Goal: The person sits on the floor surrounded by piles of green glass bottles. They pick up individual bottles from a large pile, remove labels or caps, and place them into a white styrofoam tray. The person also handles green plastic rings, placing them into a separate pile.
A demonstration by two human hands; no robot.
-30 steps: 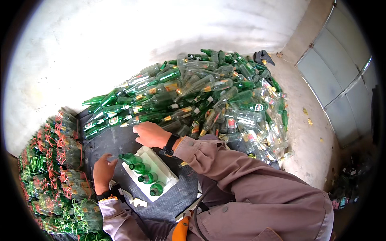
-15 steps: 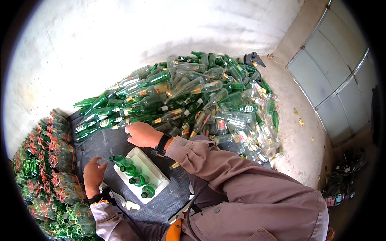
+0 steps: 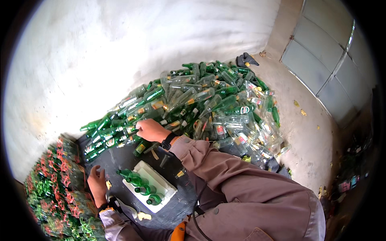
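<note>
My left hand (image 3: 97, 184) hangs left of a white foam tray (image 3: 165, 184), its bent fingers apart and empty. The tray holds several upright green bottles (image 3: 155, 199) on a dark mat (image 3: 112, 160). Above the tray, my right hand (image 3: 150, 130) reaches onto the front of a heap of green and clear bottles (image 3: 201, 96), fingers curled on something hidden among them. Just below that hand, a green bottle with a yellow label (image 3: 140, 148) lies at a slant.
Strapped bundles of bottles (image 3: 56, 180) stack along the left. Behind the heap stands a white wall (image 3: 100, 48); at right are a grey metal door (image 3: 321, 48) and dried leaves on the floor (image 3: 303, 112). Dark clutter (image 3: 350, 176) lies far right. An orange handle (image 3: 179, 231) shows by my lap.
The view has shifted, so the wall fills more of the top. My right hand is deeper at the heap's edge, and a yellow-labelled bottle now shows beneath it. My left hand stays beside the tray.
</note>
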